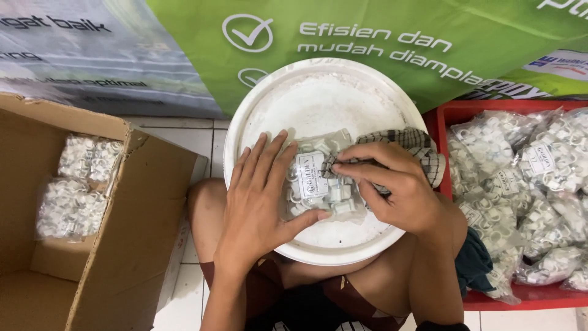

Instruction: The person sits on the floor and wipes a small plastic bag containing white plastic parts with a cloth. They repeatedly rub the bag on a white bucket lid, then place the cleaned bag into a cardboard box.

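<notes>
We press our left hand (260, 199) flat, fingers spread, on a clear bag of white clips (318, 184) lying on the white round lid (318, 101) across our lap. Our right hand (398, 187) pinches a checked cloth (410, 144) against the bag's top. A cardboard box (122, 245) sits left, a red tray (456, 113) of bags right, a green banner (380, 43) beyond.

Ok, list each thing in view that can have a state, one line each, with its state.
Clear bag of white clips: lying flat on the lid, pressed by both hands.
Left hand: flat, fingers spread on the bag.
Right hand: pinching a checked cloth against the bag.
Checked cloth: bunched, partly under the right hand.
White round lid: resting on the person's lap.
Cardboard box: open, a few bags inside.
Red tray: piled with bags.
</notes>
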